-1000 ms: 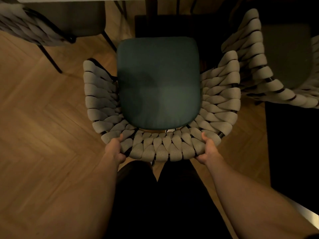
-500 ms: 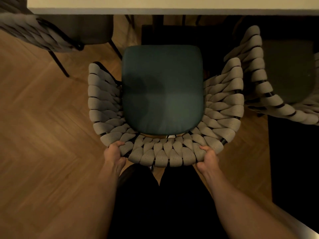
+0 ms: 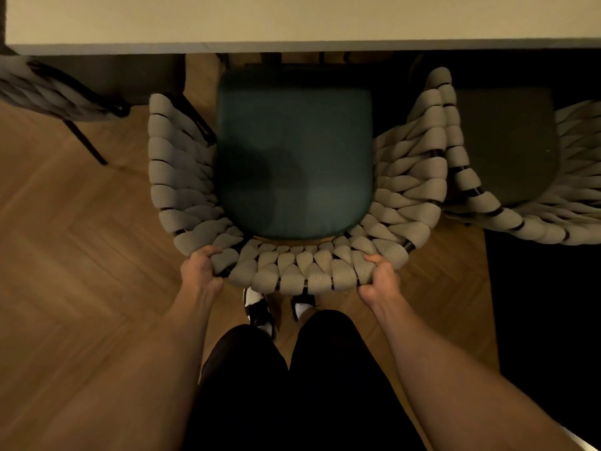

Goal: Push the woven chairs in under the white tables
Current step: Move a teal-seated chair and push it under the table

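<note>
Below the table [image 3: 292, 24], hands [image 3: 201, 268] grip a rope-woven curved chair-back [image 3: 292, 275].

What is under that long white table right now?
Under the white table, the front edge of the green seat cushion of the woven chair and dark shadow show; the tabletop hides anything further in.

Herringbone wood floor [image 3: 81, 255], black-and-white shoes [image 3: 258, 312], black trousers [image 3: 292, 385], dark rug [image 3: 549, 320]

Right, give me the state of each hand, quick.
Left hand: closed, gripping the back rim of the woven chair.
Right hand: closed, gripping the same back rim on its other side.
</note>
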`<state>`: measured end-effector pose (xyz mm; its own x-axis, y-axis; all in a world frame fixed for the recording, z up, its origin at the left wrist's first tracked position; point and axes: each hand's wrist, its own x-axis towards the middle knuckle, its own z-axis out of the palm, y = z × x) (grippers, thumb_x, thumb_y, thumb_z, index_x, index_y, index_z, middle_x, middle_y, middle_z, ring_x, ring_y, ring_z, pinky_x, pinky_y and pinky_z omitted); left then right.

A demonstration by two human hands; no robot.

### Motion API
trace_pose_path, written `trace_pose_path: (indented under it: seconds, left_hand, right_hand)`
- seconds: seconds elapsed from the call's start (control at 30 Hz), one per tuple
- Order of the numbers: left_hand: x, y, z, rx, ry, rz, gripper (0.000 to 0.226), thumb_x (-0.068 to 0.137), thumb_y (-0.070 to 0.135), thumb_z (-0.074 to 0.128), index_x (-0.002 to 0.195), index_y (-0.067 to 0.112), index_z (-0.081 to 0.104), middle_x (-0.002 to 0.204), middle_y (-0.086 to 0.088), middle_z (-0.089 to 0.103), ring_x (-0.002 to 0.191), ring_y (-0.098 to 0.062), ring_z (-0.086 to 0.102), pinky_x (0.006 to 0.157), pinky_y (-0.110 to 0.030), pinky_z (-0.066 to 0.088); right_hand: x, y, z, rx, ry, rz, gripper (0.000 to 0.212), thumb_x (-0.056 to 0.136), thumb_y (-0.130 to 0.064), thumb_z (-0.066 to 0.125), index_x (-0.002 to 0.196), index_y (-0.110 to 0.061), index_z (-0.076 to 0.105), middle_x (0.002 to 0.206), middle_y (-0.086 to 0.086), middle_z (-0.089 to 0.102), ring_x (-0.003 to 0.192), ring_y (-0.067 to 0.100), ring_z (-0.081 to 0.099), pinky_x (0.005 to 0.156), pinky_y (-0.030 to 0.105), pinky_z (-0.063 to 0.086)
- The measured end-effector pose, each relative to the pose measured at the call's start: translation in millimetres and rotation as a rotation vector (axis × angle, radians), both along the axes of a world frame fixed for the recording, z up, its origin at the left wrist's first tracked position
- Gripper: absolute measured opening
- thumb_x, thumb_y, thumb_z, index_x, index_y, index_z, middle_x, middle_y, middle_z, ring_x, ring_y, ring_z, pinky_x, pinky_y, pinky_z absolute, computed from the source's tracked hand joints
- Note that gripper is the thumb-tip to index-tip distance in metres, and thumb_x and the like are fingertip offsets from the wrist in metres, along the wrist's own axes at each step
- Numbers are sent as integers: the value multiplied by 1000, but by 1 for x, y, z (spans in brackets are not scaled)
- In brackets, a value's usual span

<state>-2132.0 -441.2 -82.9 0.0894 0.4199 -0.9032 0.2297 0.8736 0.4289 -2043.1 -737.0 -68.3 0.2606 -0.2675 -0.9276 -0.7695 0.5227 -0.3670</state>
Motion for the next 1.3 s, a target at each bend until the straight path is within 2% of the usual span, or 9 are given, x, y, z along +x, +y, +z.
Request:
trace_pose_path:
  seconds: [0.1,0.27,0.5,0.63,0.77,0.97,1.17,1.23,1.3]
  left_hand:
    - [18,4,-8,-9,32,3,53,80,-9,61,130,9,58,123,-13,64,105,-35,66,78,-48,61]
    - [30,10,-16,-16,38,-36,53,82,-8,63,133,9,56,123,-13,65,105,-35,67,79,-48,61]
    - [41,13,-14,-33,14,-90,48,85,-5,63,131,8,58,119,-14,67,105,-35,67,76,-46,60]
    - [44,14,-16,-25,33,-99,50,84,-5,64,131,9,57,121,-14,66,106,-36,67,81,-48,59]
    - [44,17,-17,-19,34,-104,55,82,-5,66,134,8,55,123,-14,65,108,-37,66,85,-50,58]
    - [46,23,-21,-30,5,-116,56,84,-5,63,137,9,52,126,-15,63,109,-37,65,92,-52,56]
    - [48,28,-18,-54,38,-178,54,84,-1,64,136,10,54,127,-16,64,109,-37,66,93,-53,55]
    - [47,28,-15,-61,29,-211,48,87,5,66,133,10,55,124,-15,66,107,-35,68,91,-52,57]
    - [46,25,-8,18,33,-273,49,88,20,71,133,13,54,123,-11,67,111,-32,67,87,-49,58]
  right_hand:
    - [19,1,-10,17,-6,9,40,81,8,61,118,-8,65,107,20,71,99,41,68,72,51,58]
    - [36,6,-28,11,18,32,49,77,2,65,124,-10,67,112,19,73,101,41,70,81,55,59]
    - [44,6,-32,45,8,76,49,83,-4,64,132,-10,63,118,19,72,106,38,69,75,48,61]
    - [46,6,-32,68,12,95,46,85,-7,66,131,-9,63,117,19,72,105,37,70,73,48,62]
    - [49,7,-34,45,39,116,47,86,-6,65,132,-8,63,118,20,71,107,39,70,79,50,61]
    - [53,11,-29,80,46,123,39,86,-6,65,125,-6,65,115,21,72,101,39,71,68,46,61]
    - [55,9,-33,95,67,177,42,89,-14,67,131,-7,63,115,20,72,106,37,69,97,54,53]
    - [56,7,-33,114,57,201,48,91,-28,70,136,-12,60,120,18,71,111,35,68,102,55,50]
    - [56,9,-24,69,37,248,66,87,-45,73,144,-17,52,134,14,65,120,33,62,106,53,47]
